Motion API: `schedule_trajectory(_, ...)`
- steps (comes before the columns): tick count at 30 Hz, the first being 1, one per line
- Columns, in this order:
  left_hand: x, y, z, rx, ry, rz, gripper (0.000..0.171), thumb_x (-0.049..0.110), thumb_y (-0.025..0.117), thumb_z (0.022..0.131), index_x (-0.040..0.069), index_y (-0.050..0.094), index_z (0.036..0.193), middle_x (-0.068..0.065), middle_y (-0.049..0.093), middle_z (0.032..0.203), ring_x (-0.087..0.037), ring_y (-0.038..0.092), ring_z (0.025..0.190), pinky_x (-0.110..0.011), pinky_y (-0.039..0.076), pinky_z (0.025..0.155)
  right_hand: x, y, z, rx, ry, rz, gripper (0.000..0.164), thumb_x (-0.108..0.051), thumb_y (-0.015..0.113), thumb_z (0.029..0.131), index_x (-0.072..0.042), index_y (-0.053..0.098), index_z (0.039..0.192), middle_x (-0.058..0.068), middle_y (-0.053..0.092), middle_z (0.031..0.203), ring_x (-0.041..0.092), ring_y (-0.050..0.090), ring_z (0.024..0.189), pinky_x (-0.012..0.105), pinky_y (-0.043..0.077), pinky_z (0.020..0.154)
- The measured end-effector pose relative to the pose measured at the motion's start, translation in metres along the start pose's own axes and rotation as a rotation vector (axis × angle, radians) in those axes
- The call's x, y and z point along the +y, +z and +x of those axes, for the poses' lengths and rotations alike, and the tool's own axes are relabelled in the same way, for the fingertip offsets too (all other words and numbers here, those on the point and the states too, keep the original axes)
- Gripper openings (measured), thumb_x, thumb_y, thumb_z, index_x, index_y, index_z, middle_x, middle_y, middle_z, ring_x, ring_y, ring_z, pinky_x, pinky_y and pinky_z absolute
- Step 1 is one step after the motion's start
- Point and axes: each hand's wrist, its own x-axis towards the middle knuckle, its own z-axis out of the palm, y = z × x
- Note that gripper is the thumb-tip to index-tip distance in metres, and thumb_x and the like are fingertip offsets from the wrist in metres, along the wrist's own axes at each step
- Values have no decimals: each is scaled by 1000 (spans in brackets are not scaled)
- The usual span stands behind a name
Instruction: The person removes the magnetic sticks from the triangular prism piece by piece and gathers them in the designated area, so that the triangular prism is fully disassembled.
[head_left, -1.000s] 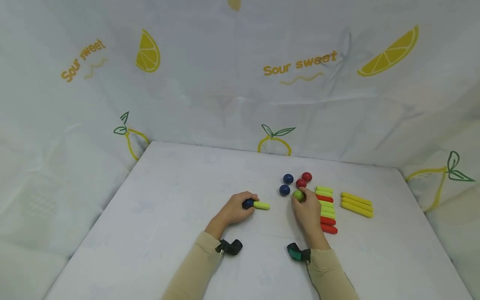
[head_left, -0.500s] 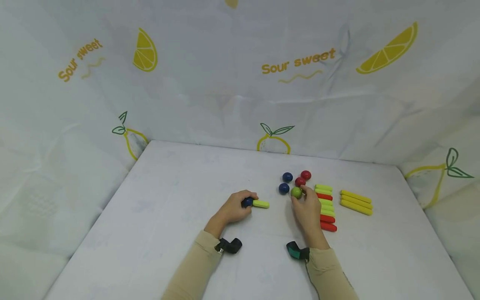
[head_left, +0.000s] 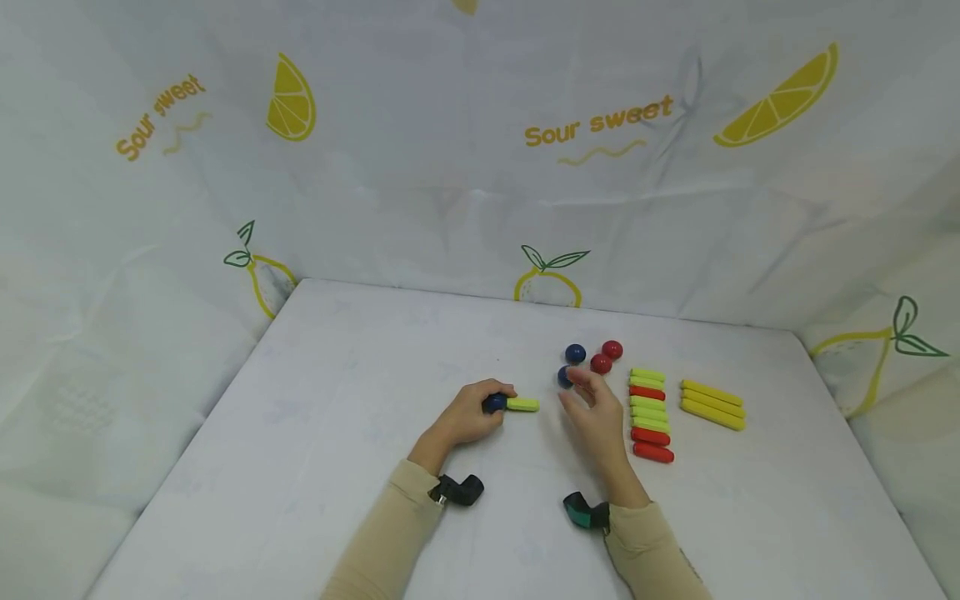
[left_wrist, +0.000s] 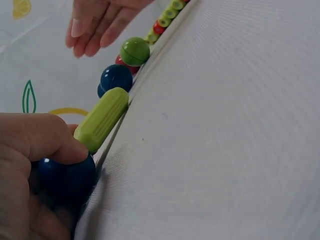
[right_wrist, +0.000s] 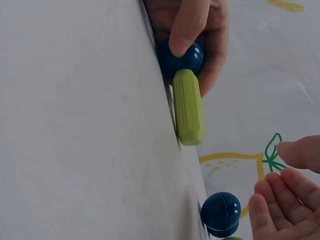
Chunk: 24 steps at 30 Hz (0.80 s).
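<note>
My left hand [head_left: 467, 415] grips a dark blue ball [head_left: 494, 403] low on the table. A short lime-green ribbed stick [head_left: 522, 405] extends from this ball to the right, its end against the ball. My right hand [head_left: 597, 417] hovers over the table with thumb and fingers apart and nothing between them. Just beyond its fingertips lies a second blue ball [head_left: 564, 377], partly covered by them. A green ball [left_wrist: 135, 51] shows in the left wrist view, below the right hand; in the head view that hand hides it.
Another blue ball [head_left: 575, 354] and two red balls, the nearer red ball [head_left: 601, 364] included, lie farther back. To the right is a column of short lime and red sticks [head_left: 649, 414]. Longer yellow sticks [head_left: 712, 405] lie beyond it. A lemon-print cloth [head_left: 420, 192] hangs behind the table.
My right hand has let go of the green ball and moved left toward the blue ball. My left hand keeps its hold on the blue ball, with the stick in place.
</note>
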Motion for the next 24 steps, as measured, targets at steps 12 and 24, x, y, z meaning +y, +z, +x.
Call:
schedule_trajectory(12, -2, 2, 0, 10, 66, 31, 35, 3, 62, 84, 10, 64, 118, -6, 65, 122, -22, 57, 120, -37, 42, 105, 12, 11, -2, -400, 34, -26, 40, -10, 65, 87, -5, 58, 126, 13, 58, 130, 28, 55, 121, 41, 44, 102)
schedule_trajectory(24, 0, 1, 0, -3, 73, 17, 36, 7, 66, 87, 5, 61, 123, -9, 61, 128, -24, 55, 123, -37, 41, 106, 14, 16, -3, -289, -47, -145, 25, -8, 71, 83, -8, 69, 107, 9, 69, 106, 20, 63, 93, 29, 54, 82)
